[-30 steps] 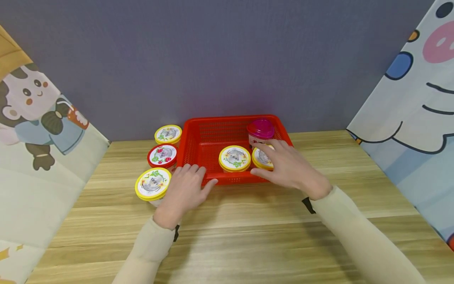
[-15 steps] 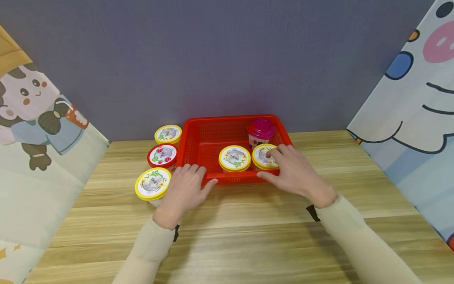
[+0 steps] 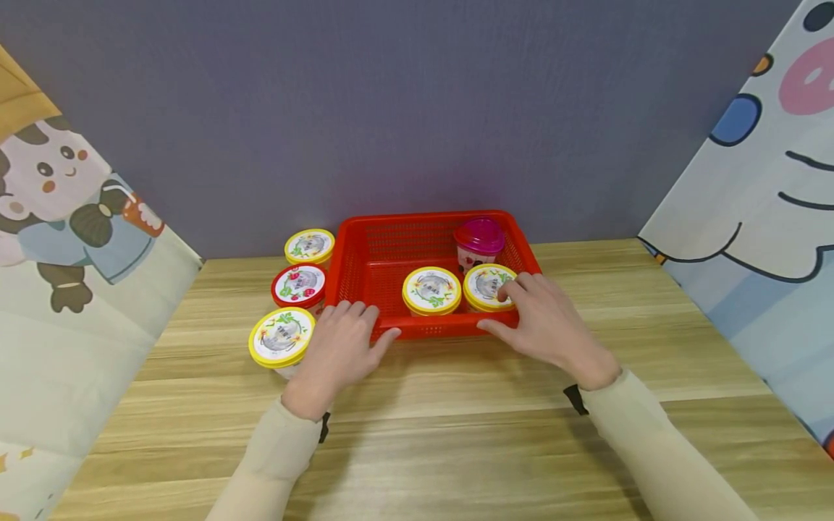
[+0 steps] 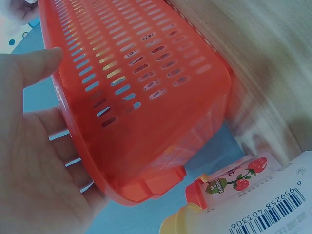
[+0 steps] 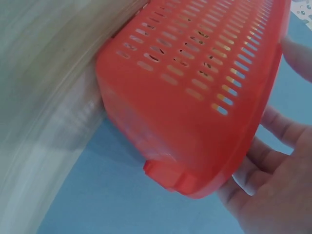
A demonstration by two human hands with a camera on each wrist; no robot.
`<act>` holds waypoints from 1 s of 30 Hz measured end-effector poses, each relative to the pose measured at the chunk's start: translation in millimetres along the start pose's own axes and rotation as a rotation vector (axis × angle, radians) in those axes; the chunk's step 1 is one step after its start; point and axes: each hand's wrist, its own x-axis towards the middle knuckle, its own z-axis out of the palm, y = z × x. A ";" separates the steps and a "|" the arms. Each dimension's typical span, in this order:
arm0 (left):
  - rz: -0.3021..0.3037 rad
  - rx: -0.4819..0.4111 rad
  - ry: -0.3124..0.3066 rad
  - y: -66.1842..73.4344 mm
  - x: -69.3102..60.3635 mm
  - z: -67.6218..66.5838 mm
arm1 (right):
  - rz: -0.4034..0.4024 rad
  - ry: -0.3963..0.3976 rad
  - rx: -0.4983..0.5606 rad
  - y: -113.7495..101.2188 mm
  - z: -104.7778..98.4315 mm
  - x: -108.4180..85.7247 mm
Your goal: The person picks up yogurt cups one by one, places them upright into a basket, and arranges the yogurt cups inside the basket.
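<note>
A red plastic basket (image 3: 426, 330) with slotted walls stands on the wooden table against the grey back panel. At its front left corner my left hand (image 3: 339, 347) holds the rim, fingers over the edge and thumb along the front. My right hand (image 3: 550, 322) grips the front right part, its index finger bent beside a yellow-lidded tub (image 3: 489, 286). Inside the basket are also another yellow-lidded tub (image 3: 431, 291) and a tub with a magenta lid (image 3: 479, 236). In the right wrist view the fingers (image 5: 251, 175) lie behind the rim.
Left of the basket, close to my left hand, a yellow-lidded tub (image 3: 281, 337), a red-lidded tub (image 3: 298, 285) with strawberry pictures and another yellow-lidded tub (image 3: 309, 247) stand in a row. Cartoon-printed panels (image 3: 98, 217) flank the table (image 3: 423, 434).
My right hand has slid right and slightly toward me, off the right yellow-lidded tub's top, to the basket's front right rim. The left hand and the basket have stayed in place.
</note>
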 end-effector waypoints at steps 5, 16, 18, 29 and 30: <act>0.001 0.001 0.002 -0.4 0.1 0.3 | 0.000 0.009 0.005 1.1 4.0 -2.7; 0.000 0.007 -0.004 -0.1 0.5 0.9 | -0.013 0.065 0.012 3.3 12.3 -6.5; 0.000 0.006 -0.003 0.1 0.8 1.2 | -0.007 0.065 0.010 3.3 12.4 -6.8; 0.006 0.004 0.012 0.2 1.0 0.8 | 0.000 0.083 0.025 4.1 15.6 -5.9; 0.007 0.004 0.011 0.2 1.0 0.6 | 0.002 0.081 0.029 4.0 15.5 -6.0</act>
